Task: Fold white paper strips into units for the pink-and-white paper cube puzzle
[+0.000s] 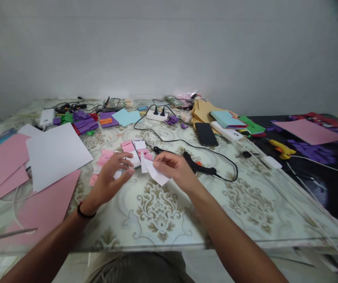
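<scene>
My right hand (175, 169) pinches a small folded piece of white paper (159, 177) between thumb and fingers above the patterned tablecloth. To its left my left hand (111, 173) is held with fingers apart and curved, and nothing shows in its grip. Several small pink paper pieces (105, 155) and white paper pieces (140, 144) lie just beyond my left hand, partly hidden by it. Close behind my right hand rests a black glue gun (201, 167) with its cord trailing right.
Large white (58, 153) and pink sheets (49, 198) cover the left side. A power strip (157, 115), purple paper pieces (83, 124), a phone (206, 134) and a stack of coloured paper (228, 119) sit farther back. A yellow glue gun (281, 148) lies on the dark surface at right.
</scene>
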Tool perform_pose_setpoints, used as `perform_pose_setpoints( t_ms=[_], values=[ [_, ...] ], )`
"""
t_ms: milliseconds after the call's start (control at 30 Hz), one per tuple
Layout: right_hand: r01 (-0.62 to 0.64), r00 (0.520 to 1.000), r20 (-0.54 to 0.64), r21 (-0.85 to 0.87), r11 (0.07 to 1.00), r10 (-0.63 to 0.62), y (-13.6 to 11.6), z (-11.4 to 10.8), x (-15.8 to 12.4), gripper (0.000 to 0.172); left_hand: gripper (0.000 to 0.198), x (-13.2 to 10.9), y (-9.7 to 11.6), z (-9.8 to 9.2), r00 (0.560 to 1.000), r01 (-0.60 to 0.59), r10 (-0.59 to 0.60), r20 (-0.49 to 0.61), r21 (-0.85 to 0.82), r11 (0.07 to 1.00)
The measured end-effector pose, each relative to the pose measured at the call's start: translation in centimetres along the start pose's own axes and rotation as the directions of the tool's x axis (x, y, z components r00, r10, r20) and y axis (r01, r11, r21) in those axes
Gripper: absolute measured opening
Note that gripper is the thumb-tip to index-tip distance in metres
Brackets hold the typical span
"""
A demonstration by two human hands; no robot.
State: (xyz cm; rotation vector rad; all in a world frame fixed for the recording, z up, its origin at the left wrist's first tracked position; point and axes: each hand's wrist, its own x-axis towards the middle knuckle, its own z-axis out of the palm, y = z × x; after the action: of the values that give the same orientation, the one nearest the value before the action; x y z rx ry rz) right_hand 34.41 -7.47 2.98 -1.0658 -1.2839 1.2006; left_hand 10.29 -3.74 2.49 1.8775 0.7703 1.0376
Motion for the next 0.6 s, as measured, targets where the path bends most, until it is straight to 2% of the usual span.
perform_pose_setpoints(
  t_ms=[133, 267, 400, 600],
  values=[
    [-0.124, 0.991, 0.072, 0.108, 0.986, 0.116, 1.1, 1.2, 0.2, 0.036, 0.051, 0.0, -0.6, 1.2, 0.969, 0.218, -0.187, 0.161, -0.205, 0.954],
    [-0.201, 0.976, 0.13, 0.215, 0.956, 0.176, 1.9, 1.7, 0.5, 0.04, 0.054, 0.3, -0.6, 1.3, 0.942, 0.313, -0.248, 0.228, -0.322, 0.893],
    [-0.254, 0.962, 0.173, 0.272, 0.928, 0.213, 2.5, 1.8, 0.5, 0.044, 0.05, 0.4, -1.1, 0.8, 0.937, 0.301, -0.212, 0.277, -0.331, 0.895],
    [-0.231, 0.964, 0.167, 0.14, 0.963, 0.207, 2.7, 2.0, 0.4, 0.047, 0.009, -0.1, -2.5, 1.3, 0.982, 0.117, -0.083, 0.172, -0.202, 0.972]
  ],
)
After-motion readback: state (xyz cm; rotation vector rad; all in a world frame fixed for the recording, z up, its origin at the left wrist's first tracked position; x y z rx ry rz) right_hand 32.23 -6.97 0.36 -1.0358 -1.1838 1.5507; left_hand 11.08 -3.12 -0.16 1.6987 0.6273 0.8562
